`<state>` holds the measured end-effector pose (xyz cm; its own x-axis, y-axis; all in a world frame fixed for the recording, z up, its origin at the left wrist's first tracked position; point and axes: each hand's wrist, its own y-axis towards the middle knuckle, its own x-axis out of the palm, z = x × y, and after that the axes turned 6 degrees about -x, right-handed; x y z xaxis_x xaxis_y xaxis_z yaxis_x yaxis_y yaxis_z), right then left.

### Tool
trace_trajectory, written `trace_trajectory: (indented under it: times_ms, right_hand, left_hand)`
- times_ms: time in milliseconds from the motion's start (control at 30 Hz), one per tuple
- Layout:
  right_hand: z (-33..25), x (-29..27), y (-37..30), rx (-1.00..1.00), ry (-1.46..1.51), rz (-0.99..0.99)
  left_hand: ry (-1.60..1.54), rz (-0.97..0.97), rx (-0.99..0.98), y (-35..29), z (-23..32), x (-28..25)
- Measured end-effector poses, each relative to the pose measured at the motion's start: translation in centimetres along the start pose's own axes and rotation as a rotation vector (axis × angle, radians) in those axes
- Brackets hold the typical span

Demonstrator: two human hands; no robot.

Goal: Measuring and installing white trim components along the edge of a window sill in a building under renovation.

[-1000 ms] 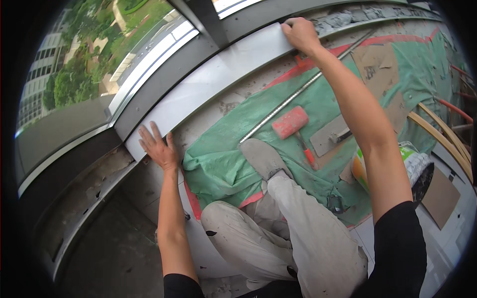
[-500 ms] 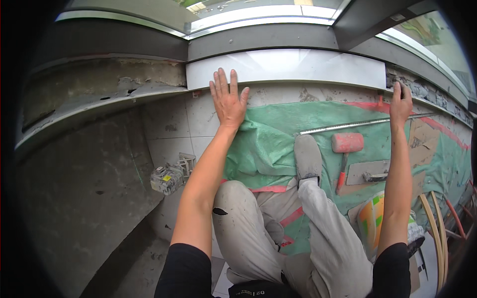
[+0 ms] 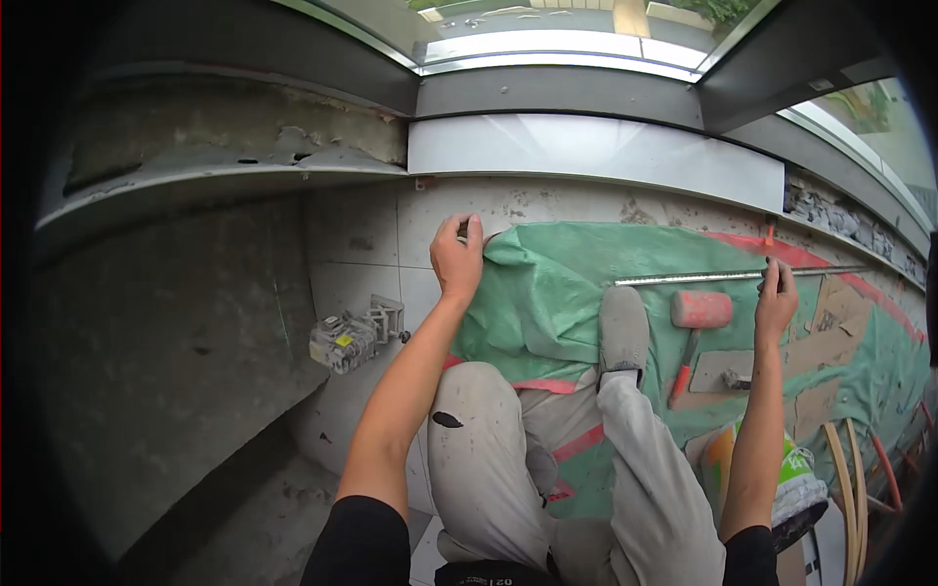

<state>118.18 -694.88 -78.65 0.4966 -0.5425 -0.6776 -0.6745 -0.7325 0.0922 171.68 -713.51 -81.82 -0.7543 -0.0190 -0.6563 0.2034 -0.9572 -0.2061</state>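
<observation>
A long white tile strip [image 3: 596, 151] lies on the ledge below the window frame. My left hand [image 3: 457, 259] is below its left part and apart from it, fingers curled in; what they hold, if anything, is hidden. To the right, my right hand [image 3: 775, 308] has its fingers pinched together over a thin metal straightedge [image 3: 684, 277]. A small dark spot shows at those fingertips, too small to name. Whether they touch the straightedge I cannot tell. The straightedge lies across a green sheet [image 3: 547, 259] with red edging. A red-headed mallet [image 3: 702, 310] lies nearer to me.
A trowel [image 3: 723, 374] lies on cardboard right of the mallet. A dusty battery-powered tool [image 3: 347, 340] sits on floor tiles at left. Near my right forearm stands a bucket [image 3: 796, 483], beside curved wooden strips [image 3: 842, 479]. Rough mortar [image 3: 840, 220] fills the ledge right of the tile.
My left hand has come off the tile strip and curled its fingers. My right hand has moved from the strip's right end down toward the straightedge. The view has shifted slightly.
</observation>
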Motion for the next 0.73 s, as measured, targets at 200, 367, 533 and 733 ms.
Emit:
trace_trajectory:
  times_ms: [200,367,533,733]
  right_hand:
    - [-4.0,5.7,-3.2,0.060,0.071,-0.124]
    - [-3.6,2.9,-10.0,0.102,0.085,-0.114]
    - [-2.0,0.3,-15.3,0.183,-0.137,-0.164]
    - [-2.2,1.1,-18.3,0.029,-0.237,-0.479]
  left_hand:
    - [0.110,0.371,-0.043,8.6,-6.7,-8.3]
    - [0.314,0.386,-0.184,10.0,-6.1,-6.2]
    - [0.397,0.388,-0.031,11.1,-6.0,-5.5]
    - [0.259,0.283,-0.076,7.4,-8.6,-6.9]
